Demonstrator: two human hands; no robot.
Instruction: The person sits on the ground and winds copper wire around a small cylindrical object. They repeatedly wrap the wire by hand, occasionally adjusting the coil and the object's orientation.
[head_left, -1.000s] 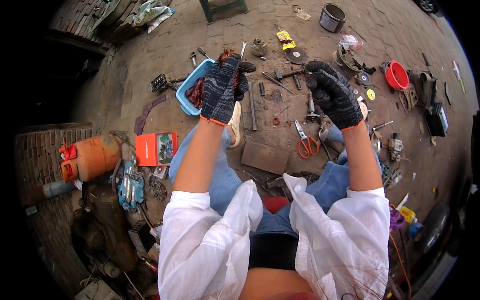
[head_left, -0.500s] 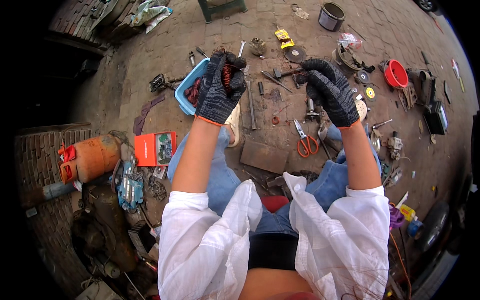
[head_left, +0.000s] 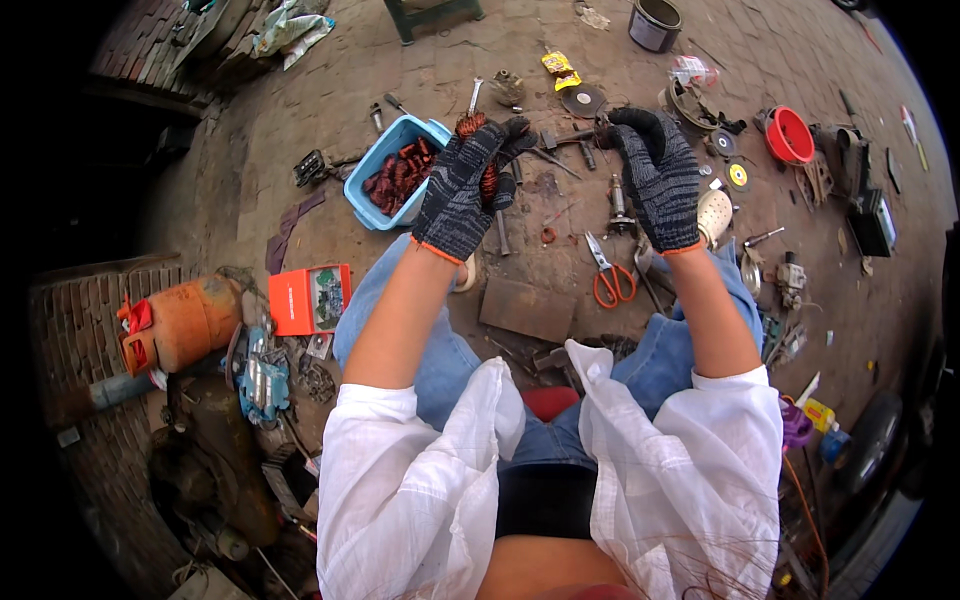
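Observation:
My left hand [head_left: 456, 190], in a dark knit glove with an orange cuff, is closed around a reddish copper-wire bundle [head_left: 489, 183], which pokes out above and between the fingers. It is beside a blue plastic tub [head_left: 356, 185] holding more reddish coiled bundles [head_left: 398, 180]. My right hand [head_left: 655, 180], gloved the same way, is closed in a pinch off to the right, above a metal shaft part [head_left: 618, 205]; what its fingertips hold is too small to make out. Orange-handled scissors [head_left: 610, 275] lie between my forearms, near a rusty plate [head_left: 525, 312].
Scattered tools and parts surround my legs. An orange gas cylinder [head_left: 185, 325] and red box [head_left: 298, 300] lie left. A red bowl [head_left: 790, 135], grinding discs [head_left: 738, 177] and machine parts [head_left: 790, 280] are right. A metal can [head_left: 655, 27] and green stool [head_left: 432, 15] are at the top.
My left hand has shifted right and turned, uncovering more of the tub's contents and showing the bundle in it differently. My right hand has risen slightly and moved a little left.

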